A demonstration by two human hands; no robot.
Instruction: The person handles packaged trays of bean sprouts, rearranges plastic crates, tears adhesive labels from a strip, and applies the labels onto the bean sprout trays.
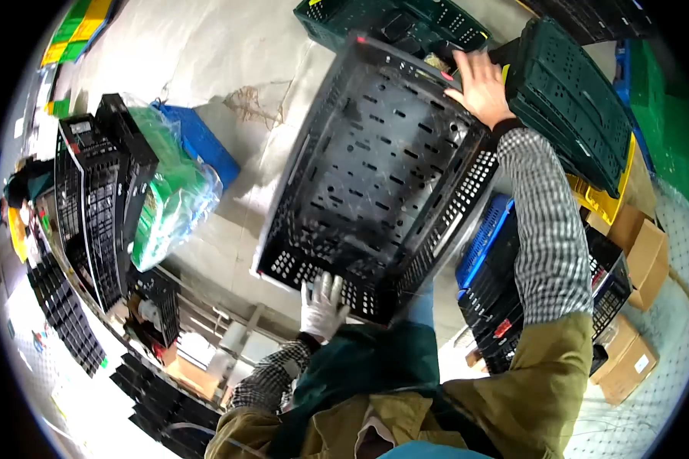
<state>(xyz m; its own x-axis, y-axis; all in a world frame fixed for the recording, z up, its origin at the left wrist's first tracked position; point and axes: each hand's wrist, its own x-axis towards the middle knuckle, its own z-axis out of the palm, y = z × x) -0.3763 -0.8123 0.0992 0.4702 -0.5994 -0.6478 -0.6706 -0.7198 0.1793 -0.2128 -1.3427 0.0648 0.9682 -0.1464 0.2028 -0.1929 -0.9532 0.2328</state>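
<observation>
A large black plastic crate (383,168) with a slotted floor and perforated walls is in front of me, its inside facing up toward me. My left hand (324,307), in a pale glove, has its fingers hooked over the crate's near wall, with the thumb side out of sight. Bare, with a dark cuff at the wrist, my right hand (484,88) lies at the far right corner of the crate, its fingers stretched and spread over the rim. The crate's underside is hidden.
Dark green crates (570,103) stand at the right, another green crate (394,23) beyond. Black crates (99,199), a plastic-wrapped green crate (172,191) and a blue crate (203,141) are at the left. Cardboard boxes (624,359) lie at the right.
</observation>
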